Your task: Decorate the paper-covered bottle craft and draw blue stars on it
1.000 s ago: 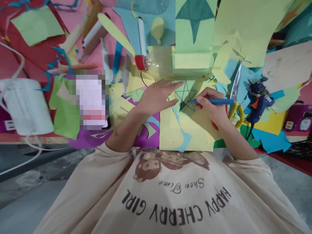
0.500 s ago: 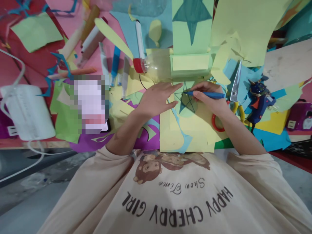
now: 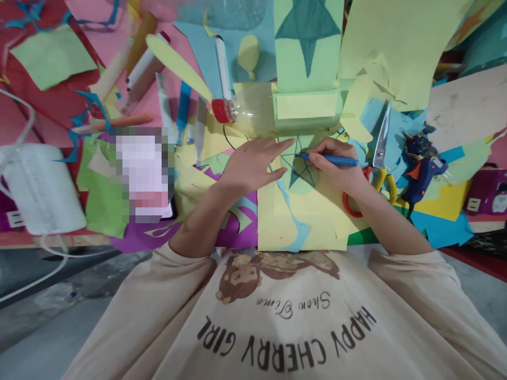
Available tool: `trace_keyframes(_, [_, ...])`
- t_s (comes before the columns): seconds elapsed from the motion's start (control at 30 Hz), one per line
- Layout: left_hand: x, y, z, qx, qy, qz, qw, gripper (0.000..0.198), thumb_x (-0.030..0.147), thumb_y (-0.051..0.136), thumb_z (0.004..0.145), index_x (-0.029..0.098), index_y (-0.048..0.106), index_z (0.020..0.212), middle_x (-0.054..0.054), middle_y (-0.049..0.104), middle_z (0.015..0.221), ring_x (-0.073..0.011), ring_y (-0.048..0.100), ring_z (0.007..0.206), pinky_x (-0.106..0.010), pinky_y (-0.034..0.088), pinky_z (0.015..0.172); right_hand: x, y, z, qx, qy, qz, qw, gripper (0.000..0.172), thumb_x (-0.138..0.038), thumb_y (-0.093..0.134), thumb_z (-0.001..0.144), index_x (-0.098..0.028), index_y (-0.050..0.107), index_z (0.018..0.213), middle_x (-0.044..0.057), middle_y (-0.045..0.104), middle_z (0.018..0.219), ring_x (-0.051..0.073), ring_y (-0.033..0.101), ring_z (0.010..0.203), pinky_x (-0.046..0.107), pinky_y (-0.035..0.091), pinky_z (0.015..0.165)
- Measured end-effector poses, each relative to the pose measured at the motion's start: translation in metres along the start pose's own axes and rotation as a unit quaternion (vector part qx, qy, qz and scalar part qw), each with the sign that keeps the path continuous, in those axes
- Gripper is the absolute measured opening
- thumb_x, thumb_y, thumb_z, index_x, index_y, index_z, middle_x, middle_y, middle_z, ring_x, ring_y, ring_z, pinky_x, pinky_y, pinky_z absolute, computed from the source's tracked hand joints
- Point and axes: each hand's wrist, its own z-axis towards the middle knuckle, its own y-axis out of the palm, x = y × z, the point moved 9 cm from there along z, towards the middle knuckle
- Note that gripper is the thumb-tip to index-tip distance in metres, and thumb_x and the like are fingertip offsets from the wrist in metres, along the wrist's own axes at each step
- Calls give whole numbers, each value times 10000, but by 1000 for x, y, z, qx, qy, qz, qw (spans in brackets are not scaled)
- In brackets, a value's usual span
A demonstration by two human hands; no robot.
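My right hand (image 3: 332, 161) is closed round a blue marker (image 3: 340, 160), its tip on a round green paper (image 3: 307, 182). A star outline is drawn on that paper, with one lower-left arm coloured in dark. My left hand (image 3: 253, 163) lies with fingers spread at the paper's left edge, index finger and thumb reaching towards the star. Beneath are yellow sheets (image 3: 273, 232) with a thin blue paper scrap (image 3: 298, 229) on them. Beyond the hands lies a clear plastic bottle (image 3: 253, 108) with a red cap, wrapped in green and yellow paper.
Scissors (image 3: 382, 142) and a blue glue gun (image 3: 422, 177) lie to the right. Several markers (image 3: 182, 111) are scattered at the left, near a blurred-out phone (image 3: 169, 210) and a white corded device (image 3: 45, 190). A green sheet with a dark star (image 3: 308, 31) is at the back.
The view has shifted slightly, so most things sit a little lower and further left. The marker tip has moved slightly within the star; both hands keep about the same pose.
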Motion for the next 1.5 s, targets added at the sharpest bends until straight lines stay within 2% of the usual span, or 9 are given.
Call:
trace_keyframes(0.23, [0,1,1,-13,-14,8,1000,615,362,576,938,212,511,1531,-98,692,1172,-294,634,1115,-382,498,954,-4,-1,-2,-3,-20,-41,999,255,-461,690,899,-236,641,790,-9,633,690,140,543,621,303,448,591])
trace_keyframes(0.43, [1,0,1,-5,-5,8,1000,619,370,575,932,203,516,1525,-99,695,1159,-294,632,1098,-381,500,932,-8,1,-3,-21,-28,-75,997,249,-418,689,888,-236,629,729,-5,604,664,138,501,598,309,415,589])
trace_keyframes(0.7, [1,0,0,-3,-4,8,1000,618,376,571,937,196,516,1526,-97,699,1143,-290,636,1088,-374,495,915,-16,10,-5,-63,-53,-67,994,221,-320,653,882,-201,612,700,-26,594,623,95,462,560,260,345,532])
trace_keyframes(0.83, [1,1,1,-10,-7,8,1000,625,375,570,940,192,504,1534,-99,691,1166,-292,629,1118,-375,488,940,-16,12,-4,-75,-36,-61,995,275,-384,670,870,-198,609,676,-22,582,603,99,454,552,270,353,535])
trace_keyframes(1.03, [0,2,1,-12,-12,5,1000,619,360,563,939,203,500,1534,-96,682,1185,-291,624,1130,-380,485,960,-11,-3,-1,13,-31,-20,999,405,-621,699,860,-250,610,722,8,607,651,163,524,604,328,438,573])
trace_keyframes(1.13, [1,1,0,-13,-9,3,1000,622,353,564,936,203,497,1536,-96,683,1181,-294,627,1125,-385,488,958,-9,-5,-2,22,-24,-28,999,439,-671,693,847,-257,608,728,6,605,650,171,533,608,343,458,584])
trace_keyframes(1.3, [0,1,1,-19,-17,7,1000,619,360,561,945,202,495,1541,-99,684,1188,-294,630,1127,-385,490,958,-10,-2,-2,6,-33,-33,999,366,-595,702,878,-265,624,741,4,627,677,169,557,629,337,453,599])
trace_keyframes(1.5, [-1,2,2,-16,-14,4,1000,625,367,571,941,208,497,1540,-95,687,1185,-292,630,1126,-387,492,957,-13,0,-2,-13,-55,-49,997,313,-493,687,904,-245,615,727,-9,594,649,141,494,582,318,392,562])
